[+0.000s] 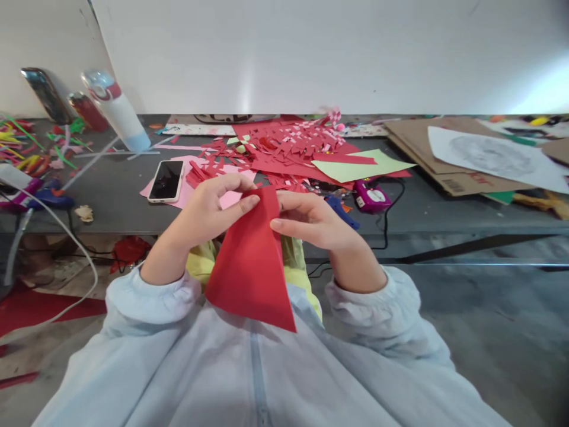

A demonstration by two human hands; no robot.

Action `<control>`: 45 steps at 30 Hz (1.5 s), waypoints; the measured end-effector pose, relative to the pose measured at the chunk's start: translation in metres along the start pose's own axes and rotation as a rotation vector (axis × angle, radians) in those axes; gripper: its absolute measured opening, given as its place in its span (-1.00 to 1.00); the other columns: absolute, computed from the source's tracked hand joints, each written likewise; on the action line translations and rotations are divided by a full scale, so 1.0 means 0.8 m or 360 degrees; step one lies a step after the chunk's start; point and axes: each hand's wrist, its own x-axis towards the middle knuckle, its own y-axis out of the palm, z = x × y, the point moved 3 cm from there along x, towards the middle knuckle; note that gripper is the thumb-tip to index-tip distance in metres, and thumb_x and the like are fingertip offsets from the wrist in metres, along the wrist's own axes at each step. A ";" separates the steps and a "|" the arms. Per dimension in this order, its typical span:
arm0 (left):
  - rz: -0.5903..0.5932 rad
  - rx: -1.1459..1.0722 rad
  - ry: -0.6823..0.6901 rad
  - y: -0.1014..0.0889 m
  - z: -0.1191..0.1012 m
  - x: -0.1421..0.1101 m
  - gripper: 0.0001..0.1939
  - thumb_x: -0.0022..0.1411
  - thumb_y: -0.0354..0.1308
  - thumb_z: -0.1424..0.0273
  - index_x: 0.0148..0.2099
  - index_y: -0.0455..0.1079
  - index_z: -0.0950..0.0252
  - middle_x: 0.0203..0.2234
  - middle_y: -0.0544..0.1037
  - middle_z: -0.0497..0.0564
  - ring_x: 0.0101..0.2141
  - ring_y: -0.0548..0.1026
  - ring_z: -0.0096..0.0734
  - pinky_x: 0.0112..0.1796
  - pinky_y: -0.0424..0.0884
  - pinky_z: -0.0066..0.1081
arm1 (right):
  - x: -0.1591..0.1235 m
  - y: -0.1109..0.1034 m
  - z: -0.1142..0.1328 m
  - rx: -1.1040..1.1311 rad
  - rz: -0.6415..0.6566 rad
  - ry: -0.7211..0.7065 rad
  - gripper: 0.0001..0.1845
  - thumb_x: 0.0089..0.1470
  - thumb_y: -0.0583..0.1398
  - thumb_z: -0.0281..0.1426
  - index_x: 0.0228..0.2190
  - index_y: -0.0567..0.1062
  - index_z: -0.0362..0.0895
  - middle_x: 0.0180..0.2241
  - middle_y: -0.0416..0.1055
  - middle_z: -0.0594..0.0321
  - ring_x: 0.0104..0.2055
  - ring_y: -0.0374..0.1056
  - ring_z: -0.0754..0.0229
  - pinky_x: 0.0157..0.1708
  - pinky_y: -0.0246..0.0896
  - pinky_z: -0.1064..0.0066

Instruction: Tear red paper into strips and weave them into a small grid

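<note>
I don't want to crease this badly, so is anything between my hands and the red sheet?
Nothing visible is in the way: the left hand has its thumb on the red sheet, and the right hand touches its right edge. The red scraps and phone lie beyond, on the dark table, not in between.

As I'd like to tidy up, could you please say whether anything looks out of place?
Yes: a flat red paper sheet lies on the grey floor at left, seemingly dropped, while red paper scraps are heaped on the dark-grey tabletop.
</note>
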 end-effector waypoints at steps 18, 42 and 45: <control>-0.0223 -0.0267 -0.0259 0.009 0.025 0.006 -0.90 0.18 0.32 0.30 -0.37 0.59 0.17 -0.48 0.62 -0.06 -0.40 0.56 -0.38 -0.33 0.46 -0.41 | 0.039 -0.013 -0.027 0.0167 -0.0599 0.0020 -0.67 -0.09 0.46 -0.16 -0.42 0.59 -0.15 -0.47 0.53 0.31 -0.49 0.38 0.36 -0.49 0.36 0.51; -0.0722 -0.0854 -0.0956 0.055 0.087 -0.015 -0.91 0.06 0.41 0.31 -0.43 0.61 0.19 -0.48 0.63 -0.08 -0.40 0.57 -0.43 -0.36 0.48 -0.49 | 0.048 -0.009 -0.083 0.0163 -0.0882 0.0137 -0.78 -0.06 0.44 -0.23 -0.48 0.60 -0.09 -0.49 0.57 0.34 -0.50 0.41 0.34 -0.46 0.38 0.47; -0.0741 -0.0860 -0.0982 0.056 0.086 -0.015 -0.91 0.05 0.42 0.32 -0.43 0.62 0.19 -0.48 0.63 -0.09 -0.41 0.57 -0.44 -0.36 0.48 -0.50 | 0.047 -0.010 -0.081 0.0033 -0.0896 0.0107 -0.86 -0.02 0.40 -0.31 -0.47 0.59 -0.09 -0.48 0.57 0.34 -0.48 0.41 0.33 -0.47 0.34 0.47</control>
